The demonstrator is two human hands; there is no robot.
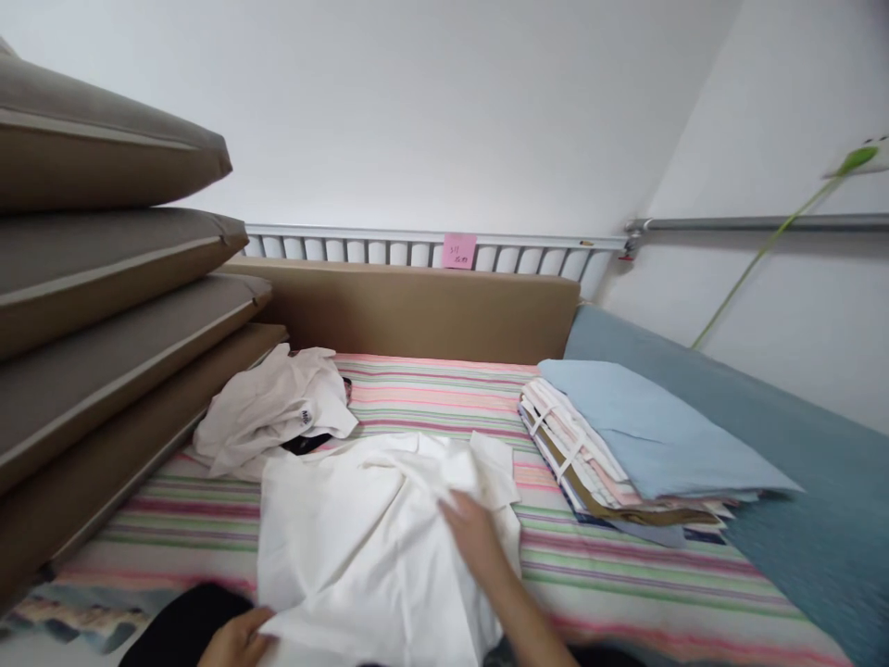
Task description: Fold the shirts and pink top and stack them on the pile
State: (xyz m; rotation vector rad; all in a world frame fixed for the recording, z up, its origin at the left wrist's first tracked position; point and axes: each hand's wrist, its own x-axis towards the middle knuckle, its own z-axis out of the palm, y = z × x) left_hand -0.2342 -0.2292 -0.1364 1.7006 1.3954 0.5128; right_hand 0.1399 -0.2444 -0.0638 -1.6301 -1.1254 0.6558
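A white shirt lies spread and wrinkled on the striped sheet right in front of me. My left hand, at the bottom edge of the view, pinches the shirt's lower left corner. Farther up and to the right, my right hand grips the fabric near the shirt's upper part; its fingertips are slightly blurred. Beyond the shirt on the left is a crumpled off-white T-shirt with small dark lettering, and a bit of black cloth shows under it.
Thick brown cushions are stacked at the left. A tied bundle of folded fabrics with a light blue piece on top sits at the right. Behind the striped sheet stand a brown panel and a radiator with a pink note.
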